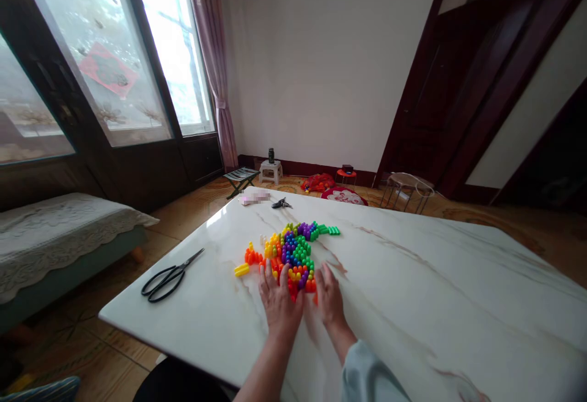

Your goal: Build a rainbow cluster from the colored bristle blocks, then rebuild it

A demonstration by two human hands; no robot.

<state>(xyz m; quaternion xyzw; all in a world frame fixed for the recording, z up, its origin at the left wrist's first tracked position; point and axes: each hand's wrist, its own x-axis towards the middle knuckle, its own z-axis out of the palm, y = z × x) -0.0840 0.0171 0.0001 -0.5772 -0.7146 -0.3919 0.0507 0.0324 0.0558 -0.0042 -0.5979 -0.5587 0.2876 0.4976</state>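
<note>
Many small colourful plastic pieces (301, 248) stand grouped on the white marbled table (413, 304), in purple, green, blue, yellow, orange and red. My left hand (279, 301) lies over the near left edge of the group, its fingers apart and touching red and orange pieces. At the near right edge, my right hand (329, 295) rests with fingers stretched out beside the orange pieces. A few yellow pieces (241, 270) lie a little apart on the left, and green ones (334, 230) stick out at the far right.
Black scissors (170, 278) lie on the left of the table. Near the far edge are a small dark tool (281, 204) and a pale, blurred item (255, 196). Beyond stand a white stool (270, 171), a folding stool (241, 175) and a wire-legged stool (408, 188).
</note>
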